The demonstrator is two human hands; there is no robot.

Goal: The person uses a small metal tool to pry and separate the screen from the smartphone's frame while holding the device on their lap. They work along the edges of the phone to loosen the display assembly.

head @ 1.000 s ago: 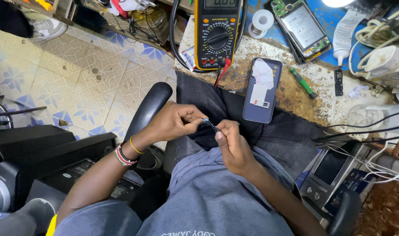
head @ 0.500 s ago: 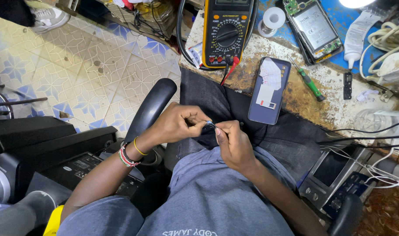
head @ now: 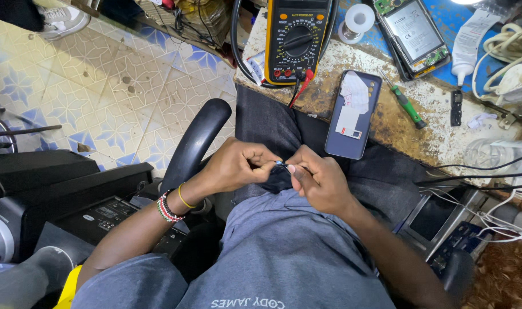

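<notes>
bright even light | glare top right | sharp focus | wide-angle edge bending

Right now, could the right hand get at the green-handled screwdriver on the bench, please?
Probably yes. The green-handled screwdriver lies in the open on the bench, with nothing over it. But the right hand is busy, pinching a small part together with the left hand, and would have to release it first.

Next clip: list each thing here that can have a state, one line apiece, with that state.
Left hand: closed, pinching a small part.
Right hand: closed, pinching the same small part.
Multimeter: face up, probe leads plugged in.
Blue phone: lying back up, paper scraps on it.
Opened phone: back off, insides exposed.
Green screwdriver: lying flat on the bench, untouched.
</notes>
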